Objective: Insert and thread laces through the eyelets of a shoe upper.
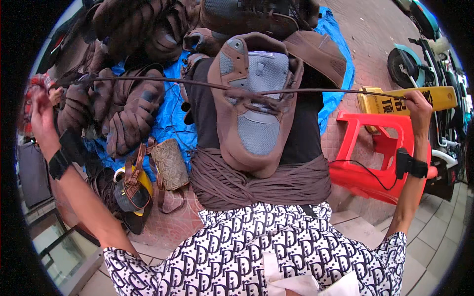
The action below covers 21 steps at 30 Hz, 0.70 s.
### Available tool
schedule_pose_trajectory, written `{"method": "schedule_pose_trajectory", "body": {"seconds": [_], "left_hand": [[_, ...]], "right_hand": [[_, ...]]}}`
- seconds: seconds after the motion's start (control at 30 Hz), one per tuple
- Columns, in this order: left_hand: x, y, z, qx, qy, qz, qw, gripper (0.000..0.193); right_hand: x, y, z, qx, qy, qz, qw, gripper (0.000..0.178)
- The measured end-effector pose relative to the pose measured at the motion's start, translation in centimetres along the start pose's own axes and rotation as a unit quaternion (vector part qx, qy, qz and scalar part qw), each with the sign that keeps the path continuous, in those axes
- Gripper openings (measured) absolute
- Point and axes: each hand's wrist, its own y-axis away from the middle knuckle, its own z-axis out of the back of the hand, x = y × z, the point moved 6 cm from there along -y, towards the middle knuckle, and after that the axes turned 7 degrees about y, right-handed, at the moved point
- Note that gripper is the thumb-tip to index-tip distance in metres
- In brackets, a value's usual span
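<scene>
Person at work with a shoelace, parts in order of size. A blue sheet [169, 114] covers part of the pavement and bears a heap of brown shoes [140, 106]. A red stool [349, 178] stands near the right forearm, with a yellow sign [444, 96] behind it. One brown-and-grey shoe [259, 135] rests on the lap, toe toward the wearer, above a gathered bundle of cords [296, 181]. A patterned pouch [169, 164] lies to the left. The left hand [42, 111], blurred near the rim, and right hand [418, 109] have fingers closed on the shoelace [326, 91], stretched taut across the shoe.
</scene>
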Motion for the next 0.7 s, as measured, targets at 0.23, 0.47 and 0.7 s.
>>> {"method": "schedule_pose_trajectory", "body": {"seconds": [0.23,0.47,0.7], "left_hand": [[11.5,1.6,-0.1,-0.122,-0.053,0.059,0.989,0.014],[21.6,16.5,-40.5,0.292,-0.591,-0.12,0.743,0.025],[24.1,27.0,-50.6,0.41,-0.546,-0.157,0.713,0.032]], "right_hand": [[-10.8,4.5,-0.4,0.014,0.061,-0.112,0.992,0.011],[7.3,-1.4,-3.7,0.093,-0.048,0.018,0.994,0.027],[25.3,-6.1,-5.9,-0.045,-0.222,0.252,0.941,0.02]]}}
